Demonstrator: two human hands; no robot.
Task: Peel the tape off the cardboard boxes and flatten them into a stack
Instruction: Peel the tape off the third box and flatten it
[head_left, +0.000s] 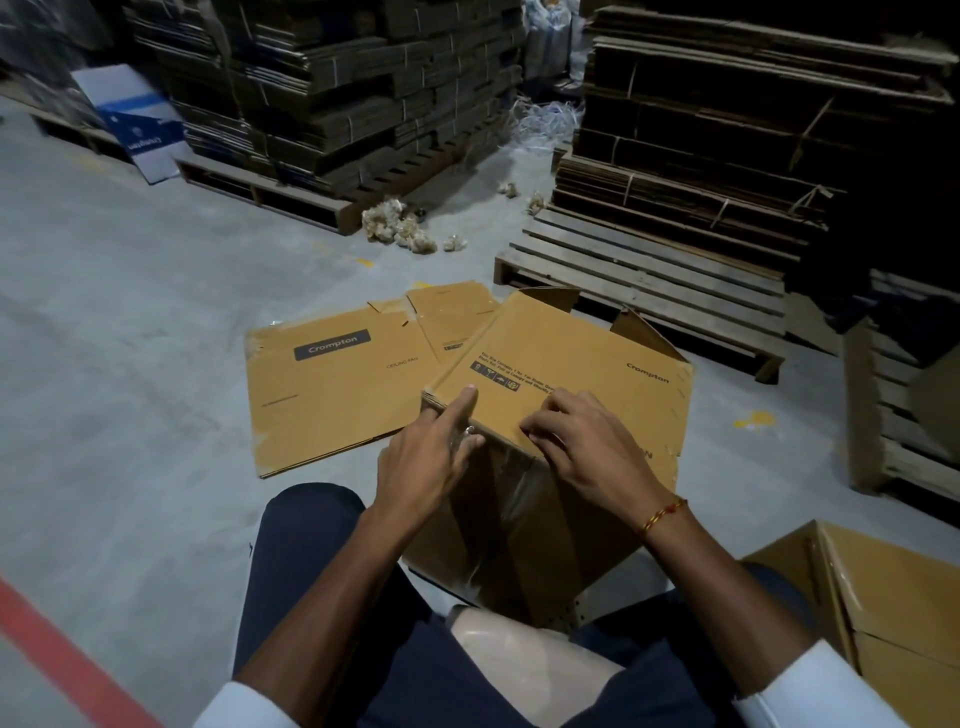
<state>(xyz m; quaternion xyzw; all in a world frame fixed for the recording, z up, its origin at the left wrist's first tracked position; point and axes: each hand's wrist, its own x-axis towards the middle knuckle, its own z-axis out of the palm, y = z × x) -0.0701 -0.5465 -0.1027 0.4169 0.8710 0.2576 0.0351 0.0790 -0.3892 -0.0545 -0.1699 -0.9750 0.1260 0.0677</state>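
1. Two hands work at the near top edge of the standing box (566, 364), which sits on the floor between the person's knees, its printed panel facing up and its far flaps open.
2. The clear tape (511, 499) runs down the near face of the box from that edge toward the person; its long axis lies roughly up and down that face, with its upper end just below the fingertips.
3. The right hand (587, 447) is the nearer one to the tape's upper end: its fingers (540, 423) are curled, tips bunched on the edge as if picking at the tape. Whether they hold a lifted end I cannot tell.
4. The left hand (431, 452) rests at the box's near left corner, forefinger straight along the top panel, the other fingers folded; something shiny sits under them, too small to name.
5. One flattened box (337, 395) lies on the floor just left of and behind the standing one, so the stack lies toward the left hand.
6. Judging from this, a peel would go downward along the tape, toward the body.
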